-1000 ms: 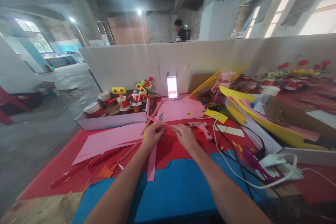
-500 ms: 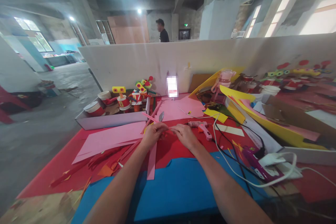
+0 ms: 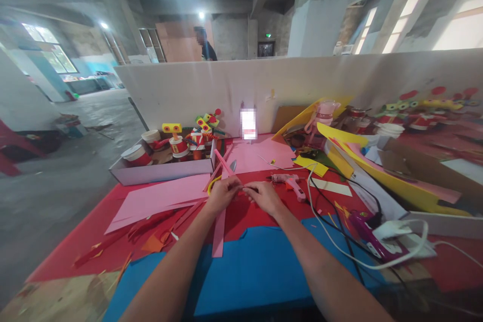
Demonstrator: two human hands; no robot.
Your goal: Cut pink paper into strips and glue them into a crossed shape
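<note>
A narrow pink paper strip point(image 3: 224, 162) sticks up and to the left out of my left hand point(image 3: 225, 193), which pinches its lower part. My right hand point(image 3: 264, 197) is closed in a pinch, its fingertips meeting those of the left; what lies between them is too small to make out. Behind my left hand lie scissors point(image 3: 210, 186), their yellow handle and part of a blade showing. A longer pink strip point(image 3: 218, 236) lies flat beneath my left wrist. To the right of my hands rests a pink glue gun point(image 3: 289, 181).
Pink sheets point(image 3: 158, 198) lie at left, before a box point(image 3: 162, 173) with paper-cup figures point(image 3: 177, 145). Blue material point(image 3: 256, 271) covers the front edge. Cables point(image 3: 332, 241) and a purple device point(image 3: 372, 236) are at right. A white partition point(image 3: 188, 85) stands behind; a person point(image 3: 206, 45) is beyond it.
The pink strip in my left hand has swung more upright. My hands have drawn together, the right moving slightly left. Beyond the partition the person has moved left.
</note>
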